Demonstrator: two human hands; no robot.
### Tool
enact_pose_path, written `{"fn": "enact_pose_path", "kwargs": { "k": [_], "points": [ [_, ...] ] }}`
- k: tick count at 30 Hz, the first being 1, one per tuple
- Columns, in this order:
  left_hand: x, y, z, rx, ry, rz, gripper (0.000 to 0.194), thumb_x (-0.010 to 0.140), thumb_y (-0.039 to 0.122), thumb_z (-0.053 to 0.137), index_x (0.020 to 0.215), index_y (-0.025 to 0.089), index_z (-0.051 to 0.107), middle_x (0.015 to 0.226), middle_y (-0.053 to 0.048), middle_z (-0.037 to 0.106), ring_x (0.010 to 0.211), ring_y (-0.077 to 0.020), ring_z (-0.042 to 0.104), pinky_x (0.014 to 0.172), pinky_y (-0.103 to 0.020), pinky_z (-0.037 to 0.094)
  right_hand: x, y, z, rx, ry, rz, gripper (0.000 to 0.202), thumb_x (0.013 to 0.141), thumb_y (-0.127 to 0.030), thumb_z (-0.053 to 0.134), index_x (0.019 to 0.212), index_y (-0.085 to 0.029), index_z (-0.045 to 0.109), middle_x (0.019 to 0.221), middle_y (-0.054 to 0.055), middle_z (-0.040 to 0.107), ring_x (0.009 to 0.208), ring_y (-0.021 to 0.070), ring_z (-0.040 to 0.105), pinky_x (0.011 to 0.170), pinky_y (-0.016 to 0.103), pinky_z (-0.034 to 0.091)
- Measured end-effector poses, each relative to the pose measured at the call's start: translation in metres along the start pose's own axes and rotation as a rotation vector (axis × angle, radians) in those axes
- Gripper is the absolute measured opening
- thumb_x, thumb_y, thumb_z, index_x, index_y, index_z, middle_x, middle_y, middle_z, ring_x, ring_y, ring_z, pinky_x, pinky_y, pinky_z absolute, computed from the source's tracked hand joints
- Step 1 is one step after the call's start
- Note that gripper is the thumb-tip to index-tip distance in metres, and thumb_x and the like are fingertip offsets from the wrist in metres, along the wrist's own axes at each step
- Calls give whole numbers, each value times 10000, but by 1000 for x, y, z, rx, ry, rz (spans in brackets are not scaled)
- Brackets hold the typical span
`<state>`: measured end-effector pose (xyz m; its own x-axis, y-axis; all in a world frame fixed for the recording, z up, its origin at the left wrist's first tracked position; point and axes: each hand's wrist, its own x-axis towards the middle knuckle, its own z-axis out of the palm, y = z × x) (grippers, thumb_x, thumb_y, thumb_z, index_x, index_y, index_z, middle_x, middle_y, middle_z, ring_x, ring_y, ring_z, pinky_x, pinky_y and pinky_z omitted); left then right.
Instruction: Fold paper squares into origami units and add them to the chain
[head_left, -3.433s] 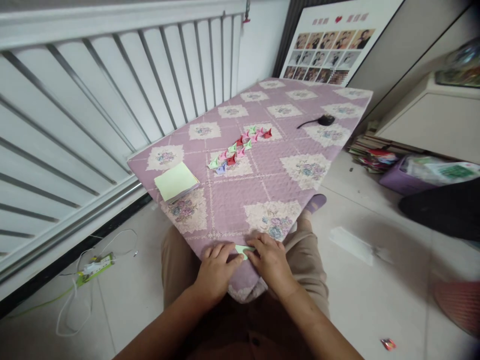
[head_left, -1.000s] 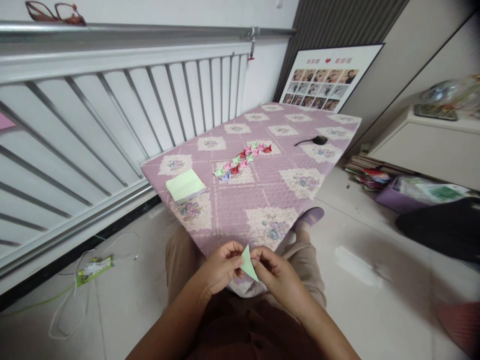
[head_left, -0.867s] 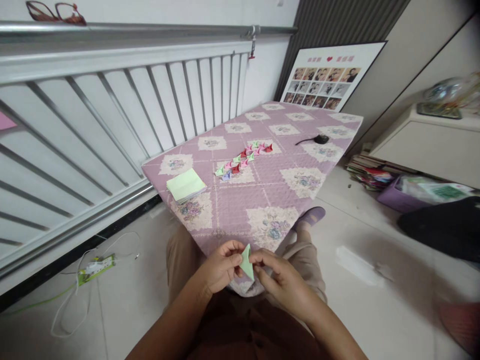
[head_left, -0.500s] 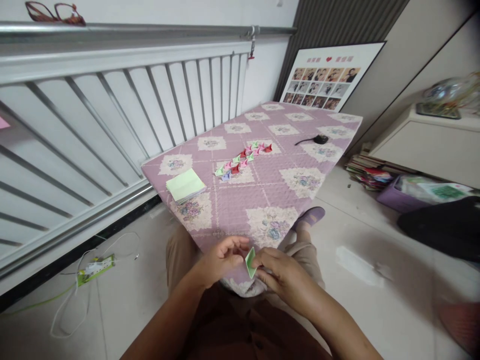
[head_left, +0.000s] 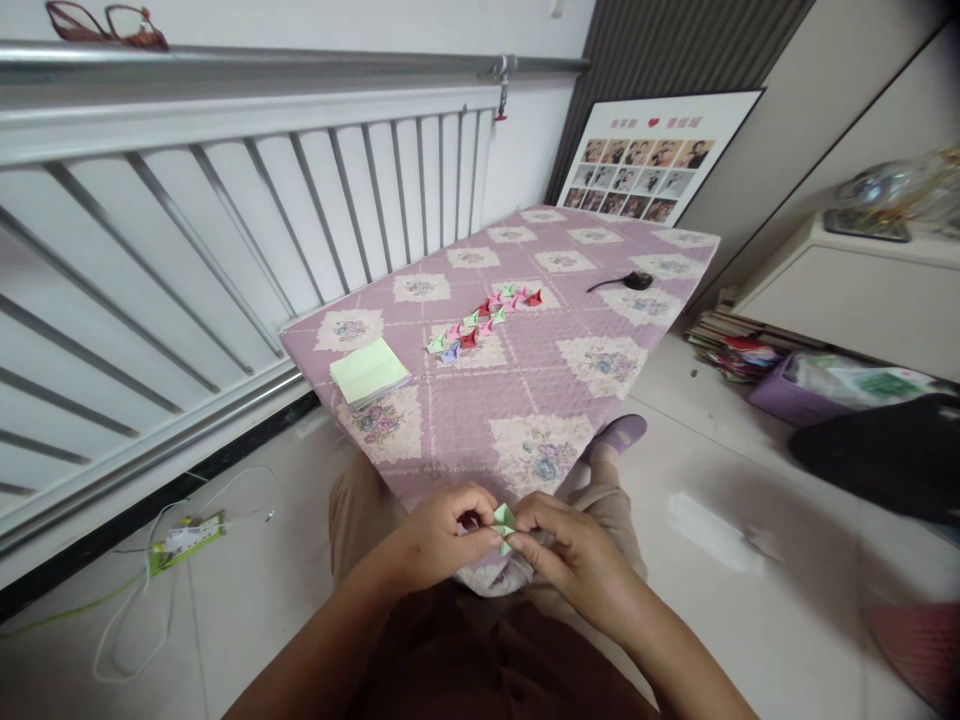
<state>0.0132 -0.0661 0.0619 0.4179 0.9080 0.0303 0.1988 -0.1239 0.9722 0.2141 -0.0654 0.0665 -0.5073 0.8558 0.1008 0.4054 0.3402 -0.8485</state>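
A small piece of folded light green paper [head_left: 504,518] is held at the near corner of the table, over my lap. My left hand [head_left: 450,530] pinches its left side between thumb and forefinger. On the right side, my right hand [head_left: 566,540] grips it with thumb and fingertips. Creases and facets show in the paper; its outer edges are partly hidden by my fingers. Farther up the table lie several small folded paper pieces [head_left: 469,340] in red, pink, green and blue, set in two slanting rows. A stack of square paper [head_left: 369,373], light green on top, rests at the left edge.
The purple flowered cloth [head_left: 525,385] covers the table. A black object with a short cord [head_left: 637,281] lies toward the right side. Behind stand a white radiator [head_left: 300,200] and a framed photo board [head_left: 645,155]. A power strip [head_left: 187,540] with cables lies on the floor at left.
My left hand has moved right and closed on the green paper, which only my right hand held before. The paper has turned and now shows a folded, faceted shape.
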Motion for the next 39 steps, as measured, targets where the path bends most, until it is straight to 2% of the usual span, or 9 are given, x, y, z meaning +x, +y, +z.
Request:
{"fn": "enact_pose_path", "kwargs": {
  "k": [5, 9, 11, 14, 20, 26, 30, 35, 39],
  "points": [
    [3, -8, 17, -184, 177, -144, 77, 757, 182, 596, 784, 185, 524, 736, 22, 552, 690, -113, 500, 654, -221, 392, 3, 6, 18, 152, 226, 153, 251, 824, -418, 590, 690, -211, 545, 636, -10, 541, 595, 128, 497, 546, 242, 415],
    [8, -9, 28, -381, 283, -157, 251, 718, 181, 631, 945, 194, 524, 768, 19, 567, 697, -115, 519, 654, -225, 403, 7, 6, 24, 293, 319, 178, 223, 788, -423, 629, 761, -217, 547, 648, -23, 521, 594, 119, 499, 537, 228, 432],
    [9, -8, 32, -448, 280, -191, 324, 715, 190, 646, 1015, 193, 524, 845, -4, 597, 744, -126, 541, 684, -236, 423, 7, 7, 26, 351, 350, 164, 215, 789, -415, 638, 815, -221, 551, 674, -21, 537, 612, 119, 520, 556, 227, 450],
    [7, -10, 36, -448, 223, -264, 177, 731, 235, 642, 872, 170, 557, 792, -8, 590, 720, -128, 538, 668, -241, 433, 7, 12, 27, 421, 374, 168, 233, 786, -406, 653, 888, -227, 543, 696, -23, 556, 627, 121, 543, 576, 230, 464],
    [8, -24, 38, -279, 207, -320, 158, 746, 270, 619, 705, 179, 495, 656, 36, 495, 614, -105, 465, 588, -224, 376, 11, 19, 23, 439, 272, 278, 326, 782, -449, 641, 1000, -211, 593, 756, -7, 580, 687, 138, 555, 618, 254, 467],
    [11, -38, 37, -89, 186, -282, 174, 779, 225, 555, 660, 184, 435, 629, 51, 420, 595, -93, 395, 549, -211, 311, 19, 29, 25, 431, 226, 344, 298, 799, -476, 593, 726, -187, 594, 670, -12, 560, 641, 124, 500, 607, 244, 419],
    [13, -52, 41, -44, 192, -329, 167, 769, 181, 539, 648, 178, 425, 623, 51, 433, 602, -93, 410, 561, -210, 325, 24, 47, 34, 402, 222, 371, 319, 805, -472, 570, 668, -184, 555, 621, -26, 523, 597, 112, 466, 575, 232, 389],
    [20, -73, 39, -90, 114, -402, 49, 802, 175, 533, 847, 162, 548, 731, 22, 563, 665, -115, 534, 644, -237, 427, 34, 76, 35, 281, 148, 393, 247, 817, -404, 550, 726, -180, 598, 669, -12, 564, 638, 126, 501, 613, 245, 401],
    [27, -80, 28, 290, 228, -265, 275, 792, 139, 578, 1062, 194, 571, 984, -28, 618, 926, -171, 564, 849, -318, 444, 43, 92, 32, 69, 134, 375, 167, 823, -322, 523, 745, -191, 594, 660, -16, 567, 623, 133, 506, 607, 254, 394]
  ]
}}
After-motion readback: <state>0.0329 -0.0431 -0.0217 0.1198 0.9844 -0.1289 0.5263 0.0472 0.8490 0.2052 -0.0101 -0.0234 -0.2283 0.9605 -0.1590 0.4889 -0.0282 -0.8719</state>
